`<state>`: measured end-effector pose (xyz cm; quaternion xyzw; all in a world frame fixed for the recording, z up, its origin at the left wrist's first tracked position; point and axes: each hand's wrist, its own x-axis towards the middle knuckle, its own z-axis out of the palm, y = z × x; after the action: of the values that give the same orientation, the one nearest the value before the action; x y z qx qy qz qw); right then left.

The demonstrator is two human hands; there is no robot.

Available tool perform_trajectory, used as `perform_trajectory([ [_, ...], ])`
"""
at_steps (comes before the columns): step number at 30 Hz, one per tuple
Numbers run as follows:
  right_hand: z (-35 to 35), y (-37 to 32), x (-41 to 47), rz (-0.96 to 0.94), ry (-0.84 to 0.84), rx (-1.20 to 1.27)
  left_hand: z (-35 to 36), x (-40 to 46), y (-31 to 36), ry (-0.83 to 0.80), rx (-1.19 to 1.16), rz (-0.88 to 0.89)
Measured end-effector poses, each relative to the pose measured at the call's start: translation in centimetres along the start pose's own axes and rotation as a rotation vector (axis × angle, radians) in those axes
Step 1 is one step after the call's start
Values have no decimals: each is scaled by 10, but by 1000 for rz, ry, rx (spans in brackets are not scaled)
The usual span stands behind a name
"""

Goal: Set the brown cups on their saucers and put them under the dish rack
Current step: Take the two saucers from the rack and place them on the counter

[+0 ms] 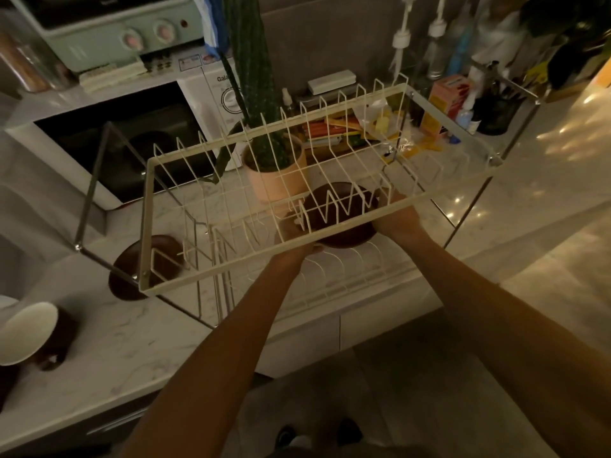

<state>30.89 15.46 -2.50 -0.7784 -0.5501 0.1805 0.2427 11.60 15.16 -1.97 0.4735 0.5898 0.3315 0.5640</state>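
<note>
A cream wire dish rack [148, 226] stands raised on metal legs over the marble counter. Beneath its wires, a brown cup [340, 206] sits on a brown saucer [350, 241]. Both hands hold this set under the rack: my left hand [294, 241] on its left side, my right hand [396, 216] on its right. The wires partly hide my fingers. A second brown saucer [132, 269] lies bare on the counter under the rack's left corner. Further left, another brown cup [36, 332] with a white inside lies tipped on its side.
A cactus in a pink pot [277, 183] stands just behind the held cup. A white microwave [132, 147] and a green toaster oven [109, 31] fill the back left. Boxes and bottles [446, 104] crowd the back right. A lower wire tray [337, 279] lies near the counter's front edge.
</note>
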Motion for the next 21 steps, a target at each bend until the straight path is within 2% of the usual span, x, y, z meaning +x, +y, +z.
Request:
perform_trajectory([
  [3, -6, -6, -10, -27, -7, -34, 0, -13, 8, 75, 1, -14],
  [6, -8, -9, -23, -45, -40, -57, -9, -27, 1, 71, 7, -71],
  [13, -8, -25, -57, 24, -89, -28, -33, -61, -3, 71, -11, -27],
  [21, -12, -41, -108, 106, -125, 17, -64, -95, -20, -1, 120, 67],
])
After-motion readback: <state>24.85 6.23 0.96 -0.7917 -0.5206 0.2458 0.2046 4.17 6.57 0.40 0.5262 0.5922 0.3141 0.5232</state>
